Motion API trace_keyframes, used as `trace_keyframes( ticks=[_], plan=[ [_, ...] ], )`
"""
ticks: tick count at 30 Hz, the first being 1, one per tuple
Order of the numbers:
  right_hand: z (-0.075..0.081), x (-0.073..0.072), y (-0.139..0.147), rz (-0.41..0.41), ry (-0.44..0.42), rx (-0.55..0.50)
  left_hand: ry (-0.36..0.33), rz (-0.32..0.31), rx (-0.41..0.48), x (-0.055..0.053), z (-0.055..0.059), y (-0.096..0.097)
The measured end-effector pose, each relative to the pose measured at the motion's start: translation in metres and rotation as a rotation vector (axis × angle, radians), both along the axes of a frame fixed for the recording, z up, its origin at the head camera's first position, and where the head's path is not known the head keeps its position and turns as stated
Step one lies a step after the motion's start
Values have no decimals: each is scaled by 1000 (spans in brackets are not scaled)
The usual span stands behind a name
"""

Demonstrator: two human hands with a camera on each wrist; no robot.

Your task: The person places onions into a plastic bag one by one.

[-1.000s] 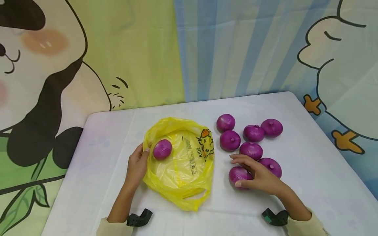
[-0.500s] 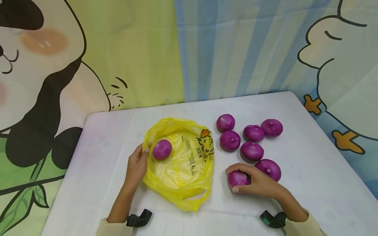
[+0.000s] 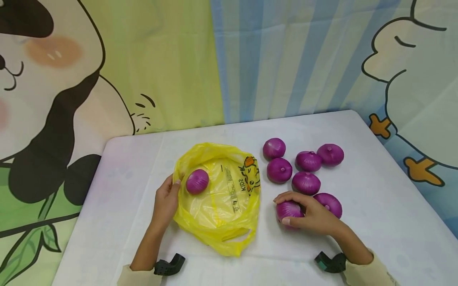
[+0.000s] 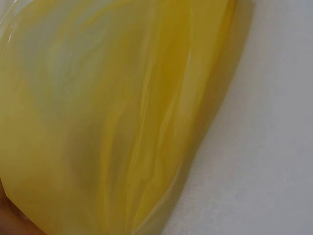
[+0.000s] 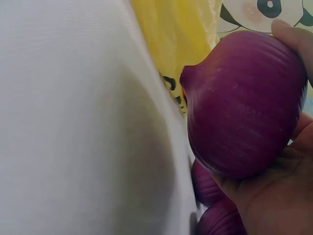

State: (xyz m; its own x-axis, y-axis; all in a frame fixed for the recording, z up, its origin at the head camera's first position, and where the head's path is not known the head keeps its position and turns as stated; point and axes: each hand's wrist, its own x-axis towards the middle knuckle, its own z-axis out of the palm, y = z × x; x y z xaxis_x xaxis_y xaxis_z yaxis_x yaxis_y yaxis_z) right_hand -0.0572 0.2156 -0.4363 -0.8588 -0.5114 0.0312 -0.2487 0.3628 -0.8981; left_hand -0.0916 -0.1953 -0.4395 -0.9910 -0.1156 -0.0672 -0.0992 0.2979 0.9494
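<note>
The gripped onion (image 3: 290, 209) is just right of the yellow bag (image 3: 205, 228), apart from it and level with its lower half; roundish, it shows no clear long axis. Your right hand (image 3: 315, 216) is the nearer, fingers and thumb curled round that onion. Your left hand (image 3: 166, 200) pinches the bag's left rim. Another onion (image 3: 197, 182) lies inside the bag; six loose onions (image 3: 279, 171) rest right of it on the surface (image 3: 365, 178).
</note>
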Motion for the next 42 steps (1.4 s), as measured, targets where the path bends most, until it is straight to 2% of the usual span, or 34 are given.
trace_keyframes(
  ticks=[11, 17, 24, 27, 32, 39, 42],
  plan=[
    [16, -12, -8, 83, 70, -108, -9, 11, 5, 2, 0, 1],
    [24, -15, -12, 66, 23, -136, 1, 0, 18, 2, 1, 2],
    [38, -27, -12, 60, 56, -192, 8, -8, 31, 3, 1, 2],
    [45, -33, -13, 59, 40, -233, 12, -7, 27, 3, 1, 2],
    [53, -40, -24, 109, -13, -328, 23, -6, 14, 2, 0, 1],
    [58, -54, -44, 143, 43, -388, 25, -1, 7, 0, 0, 0],
    [60, -61, -55, 154, 30, -406, 25, -1, 2, 0, 0, 0]
  ],
)
